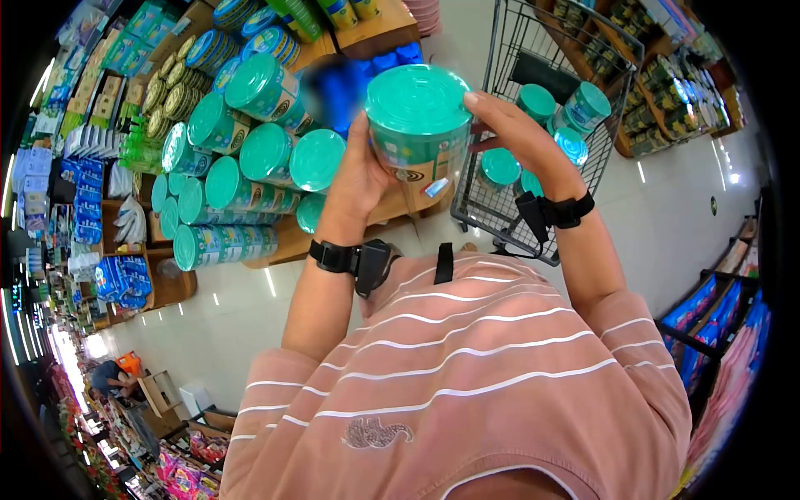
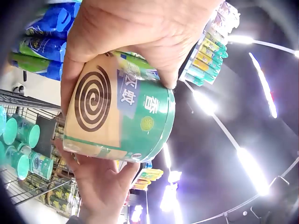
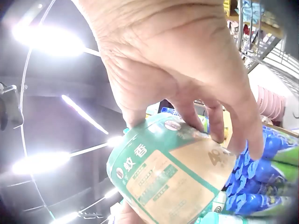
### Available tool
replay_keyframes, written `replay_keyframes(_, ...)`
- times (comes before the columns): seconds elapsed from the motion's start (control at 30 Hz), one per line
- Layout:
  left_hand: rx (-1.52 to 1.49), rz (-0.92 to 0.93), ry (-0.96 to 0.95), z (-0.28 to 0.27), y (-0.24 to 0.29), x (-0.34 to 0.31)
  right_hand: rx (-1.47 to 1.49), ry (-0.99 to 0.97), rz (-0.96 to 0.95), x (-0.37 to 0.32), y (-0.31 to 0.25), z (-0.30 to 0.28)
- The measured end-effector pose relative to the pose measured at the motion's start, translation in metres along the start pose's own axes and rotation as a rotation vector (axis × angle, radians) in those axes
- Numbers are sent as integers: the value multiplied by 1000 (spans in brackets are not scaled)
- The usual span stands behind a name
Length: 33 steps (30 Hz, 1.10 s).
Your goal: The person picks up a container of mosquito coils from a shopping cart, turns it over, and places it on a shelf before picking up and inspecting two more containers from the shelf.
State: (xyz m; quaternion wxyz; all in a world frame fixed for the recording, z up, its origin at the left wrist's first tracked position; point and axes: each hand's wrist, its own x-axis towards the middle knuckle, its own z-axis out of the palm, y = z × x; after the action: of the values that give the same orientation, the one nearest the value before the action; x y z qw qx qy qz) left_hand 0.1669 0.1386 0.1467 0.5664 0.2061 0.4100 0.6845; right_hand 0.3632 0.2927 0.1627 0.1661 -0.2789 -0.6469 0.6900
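Note:
Both hands hold a mosquito coil tub [image 1: 418, 104] with a green lid, up in front of the chest. My left hand [image 1: 360, 175] grips its left side, thumb near the lid rim. On the other side my right hand [image 1: 529, 137] has its thumb at the lid edge and fingers curved along the wall. In the left wrist view the tub [image 2: 133, 119] shows a dark spiral on a beige label. Printed panels face the right wrist view, where fingers [image 3: 215, 121] touch the tub [image 3: 163, 172]. A small label [image 1: 436, 187] shows on its lower wall in the head view.
Stacked green-lidded tubs [image 1: 267, 150] fill the wooden display [image 1: 400, 204] at left. A wire shopping cart [image 1: 467, 221] with several similar tubs [image 1: 500, 167] stands at right. Blue packs [image 1: 398, 58] sit behind the held tub. Shelves line the aisle; a person [image 1: 108, 379] crouches far left.

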Motion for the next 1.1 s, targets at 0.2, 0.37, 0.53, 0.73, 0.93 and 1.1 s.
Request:
replay_keyframes(0.2, 12, -72, 48, -30, 42, -17, 204, -62, 98, 43, -3, 39)
replay_keyframes(0.37, 71, -55, 5, -55, 83, -39, 259, -97, 149, 79, -19, 68)
replay_keyframes(0.53, 67, -45, -8, -85, 103, -46, 274, -165, 220, 109, -24, 91)
replay_keyframes(0.73, 72, -40, -2, -106, 109, -58, 232, -157, 220, 118, -11, 112)
replay_keyframes(0.93, 38, -82, -81, -122, 98, -73, 296, -113, 320, 102, -14, 127)
replay_keyframes(1.1, -8, -65, -113, -130, 98, -86, 236, -112, 274, 92, -23, 144)
